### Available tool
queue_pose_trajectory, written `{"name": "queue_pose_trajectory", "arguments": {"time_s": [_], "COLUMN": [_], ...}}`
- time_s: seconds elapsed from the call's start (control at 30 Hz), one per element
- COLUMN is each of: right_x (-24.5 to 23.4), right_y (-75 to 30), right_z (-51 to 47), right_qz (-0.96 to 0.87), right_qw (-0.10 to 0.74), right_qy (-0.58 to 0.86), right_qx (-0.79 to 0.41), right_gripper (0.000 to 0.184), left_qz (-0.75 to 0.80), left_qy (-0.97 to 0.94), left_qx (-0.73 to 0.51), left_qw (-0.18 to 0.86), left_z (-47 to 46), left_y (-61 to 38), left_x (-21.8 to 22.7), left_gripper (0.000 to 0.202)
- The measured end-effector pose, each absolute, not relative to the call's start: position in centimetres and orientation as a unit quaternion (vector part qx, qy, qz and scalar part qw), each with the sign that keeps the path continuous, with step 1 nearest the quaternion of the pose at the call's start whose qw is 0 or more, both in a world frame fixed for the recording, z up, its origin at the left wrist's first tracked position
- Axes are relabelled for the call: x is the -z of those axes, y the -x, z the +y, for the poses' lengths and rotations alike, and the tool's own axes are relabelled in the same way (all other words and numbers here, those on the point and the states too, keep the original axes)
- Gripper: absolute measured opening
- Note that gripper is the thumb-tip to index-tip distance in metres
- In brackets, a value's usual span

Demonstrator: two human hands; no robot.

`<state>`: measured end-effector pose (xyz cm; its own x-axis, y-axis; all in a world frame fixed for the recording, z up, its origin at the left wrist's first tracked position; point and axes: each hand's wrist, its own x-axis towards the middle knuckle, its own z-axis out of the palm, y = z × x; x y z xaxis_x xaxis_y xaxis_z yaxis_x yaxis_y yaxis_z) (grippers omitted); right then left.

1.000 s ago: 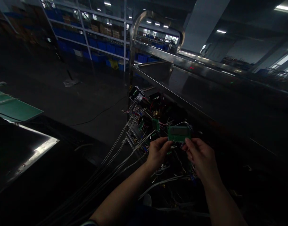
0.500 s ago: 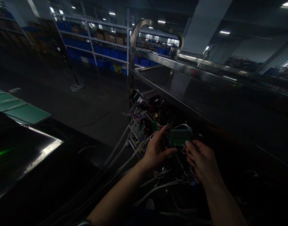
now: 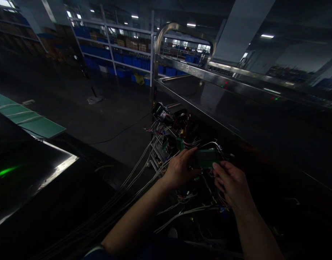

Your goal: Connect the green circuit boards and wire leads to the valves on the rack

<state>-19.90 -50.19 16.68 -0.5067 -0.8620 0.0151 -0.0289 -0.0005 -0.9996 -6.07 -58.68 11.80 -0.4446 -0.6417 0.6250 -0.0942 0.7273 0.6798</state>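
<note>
A green circuit board (image 3: pixel 206 158) with a dark rectangular panel, perhaps a display, is held up between my two hands. My right hand (image 3: pixel 232 180) pinches its lower right corner between thumb and fingers. At the board's left end, my left hand (image 3: pixel 179 169) has closed in, with the fingers along the upper edge and the thumb below. Thin wires hang beneath the board, and a pale cable (image 3: pixel 214 143) arches behind it. Another small green board (image 3: pixel 180 143) sits just beyond my left fingers. The scene is dark, so finer details are lost.
A metal cart (image 3: pixel 187 65) with a raised handle stands ahead, wired devices (image 3: pixel 160 111) on its lower level. Long white cables (image 3: pixel 140 164) run down to the left. A green mat (image 3: pixel 38 121) lies on a surface at left. Shelves with blue bins (image 3: pixel 130 60) stand behind.
My left hand's spread thumb and fingers have closed onto the board's left end. My right hand keeps its pinch. The whole view has shifted slightly.
</note>
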Motion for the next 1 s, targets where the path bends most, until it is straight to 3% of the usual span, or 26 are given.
{"name": "queue_pose_trajectory", "arguments": {"time_s": [1.0], "right_x": [-16.57], "right_y": [19.87], "right_z": [-50.15], "right_qz": [0.624], "right_qw": [0.325], "right_qy": [0.373], "right_qx": [0.605], "right_gripper": [0.041], "left_qz": [-0.779], "left_qy": [-0.247], "left_qx": [0.336], "left_qw": [0.468], "left_z": [-58.53], "left_y": [6.27], "left_x": [-11.7], "left_gripper": [0.066]}}
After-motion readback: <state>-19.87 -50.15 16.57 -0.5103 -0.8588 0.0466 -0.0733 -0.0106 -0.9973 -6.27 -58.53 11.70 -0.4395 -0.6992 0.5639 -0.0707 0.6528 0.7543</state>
